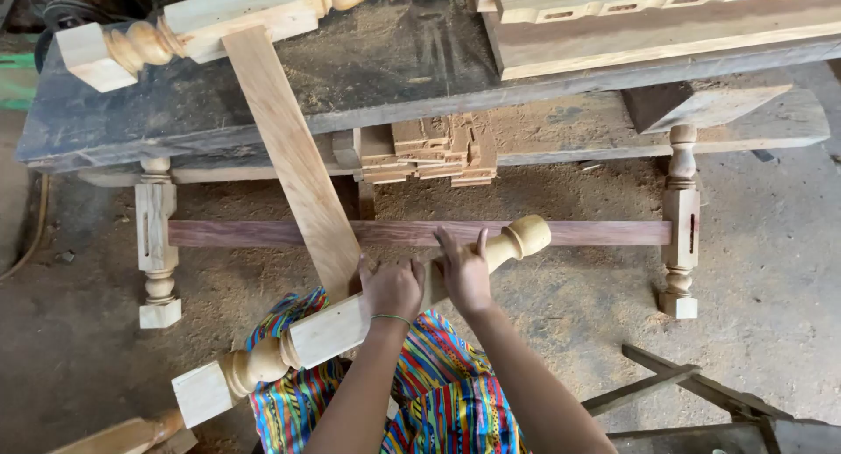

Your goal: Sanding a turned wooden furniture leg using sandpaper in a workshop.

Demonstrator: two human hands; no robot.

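Observation:
A pale turned wooden leg (326, 331) lies slanted across my lap, its square end at lower left and its rounded knob at upper right. My left hand (392, 289) grips the square middle part of it. My right hand (464, 274) rests on the leg's turned part, fingers spread toward a dark reddish rail (596, 233). That rail runs level between two upright turned legs (156, 244) (681, 222) on the floor. A light plank (293, 156) leans from the workbench down to my hands.
A dark workbench (368, 86) spans the top, carrying another turned leg (201, 24) and carved boards (657, 16). Small cut wood pieces (434, 152) are stacked under it. Sawdust covers the floor. A metal frame (692, 388) lies at lower right.

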